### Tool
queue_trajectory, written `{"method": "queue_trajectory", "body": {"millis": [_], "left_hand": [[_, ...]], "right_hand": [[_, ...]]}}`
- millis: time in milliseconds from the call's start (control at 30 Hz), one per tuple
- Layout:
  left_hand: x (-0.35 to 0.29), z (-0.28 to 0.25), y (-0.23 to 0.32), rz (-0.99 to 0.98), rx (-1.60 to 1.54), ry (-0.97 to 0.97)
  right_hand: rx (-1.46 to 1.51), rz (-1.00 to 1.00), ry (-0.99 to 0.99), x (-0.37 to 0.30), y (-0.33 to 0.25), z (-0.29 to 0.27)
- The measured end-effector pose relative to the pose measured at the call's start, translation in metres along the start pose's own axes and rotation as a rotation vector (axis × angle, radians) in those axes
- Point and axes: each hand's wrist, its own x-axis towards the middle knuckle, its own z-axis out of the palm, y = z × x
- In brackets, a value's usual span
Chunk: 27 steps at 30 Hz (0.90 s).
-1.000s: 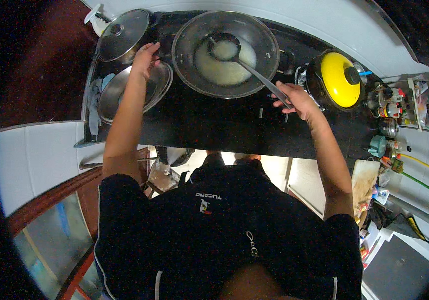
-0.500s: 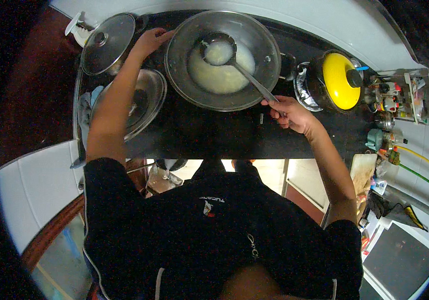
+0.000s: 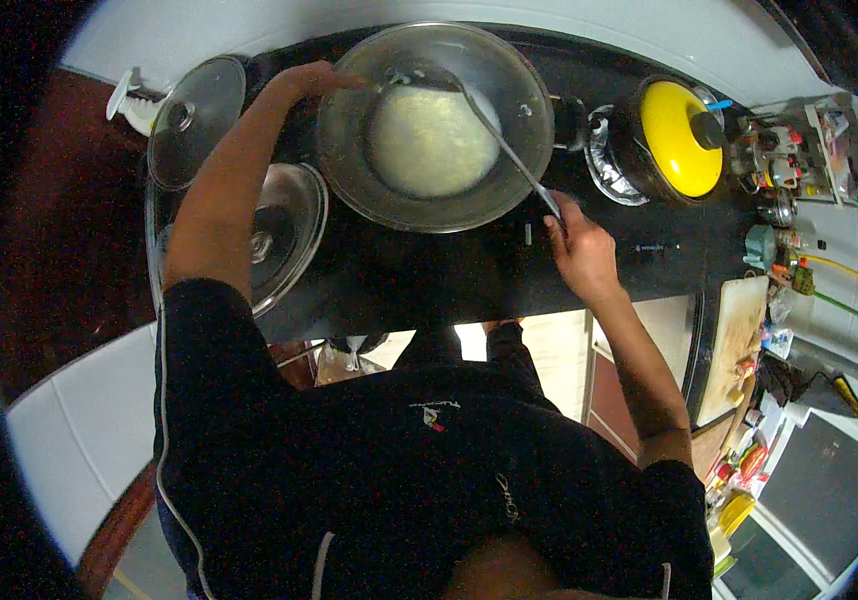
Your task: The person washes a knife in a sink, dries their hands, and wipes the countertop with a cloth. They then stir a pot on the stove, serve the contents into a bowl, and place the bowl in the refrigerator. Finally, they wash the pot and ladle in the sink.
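Observation:
A wide metal wok [image 3: 349, 190] holds a pool of pale yellowish-white liquid [image 3: 429, 145]. My right hand [image 3: 586, 250] is closed around the end of a long-handled ladle [image 3: 509, 150], just outside the near right rim. The ladle's bowl is turned against the far inner wall, dark and hard to make out. Over the left rim reaches my left hand [image 3: 324, 80], its fingers stretched out above the inside of the wok and somewhat blurred; I see nothing held in them. A few white bits cling to the wall near those fingertips.
Left of the wok are a glass lid [image 3: 199, 120] and, nearer me, another glass lid [image 3: 294, 230], partly behind my left forearm. To the right stands a dark pot with a yellow lid [image 3: 674, 130], beside a foil-lined burner [image 3: 609, 170]. A cutting board [image 3: 732, 345] lies further right.
The ladle, which held liquid over the pool, has tilted over toward the far wall. My left hand has moved right, its fingers now past the rim. My right hand has turned and dropped slightly.

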Motion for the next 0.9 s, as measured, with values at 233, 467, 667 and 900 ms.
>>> {"method": "queue_trajectory", "body": {"millis": [233, 467, 667, 900], "left_hand": [[-0.017, 0.007, -0.003, 0.169, -0.253, 0.005], [-0.018, 0.019, -0.033, 0.256, -0.034, 0.279], [-0.091, 0.034, -0.016, 0.142, -0.446, 0.382], [-0.211, 0.103, 0.112, 0.003, -0.571, 0.258]], "right_hand": [[-0.180, -0.010, 0.181, -0.016, 0.010, -0.032], [-0.250, 0.075, 0.152, -0.038, 0.023, -0.053], [-0.211, 0.090, 0.143, -0.077, 0.016, -0.074], [-0.020, 0.159, 0.110, -0.174, 0.021, -0.107]]}}
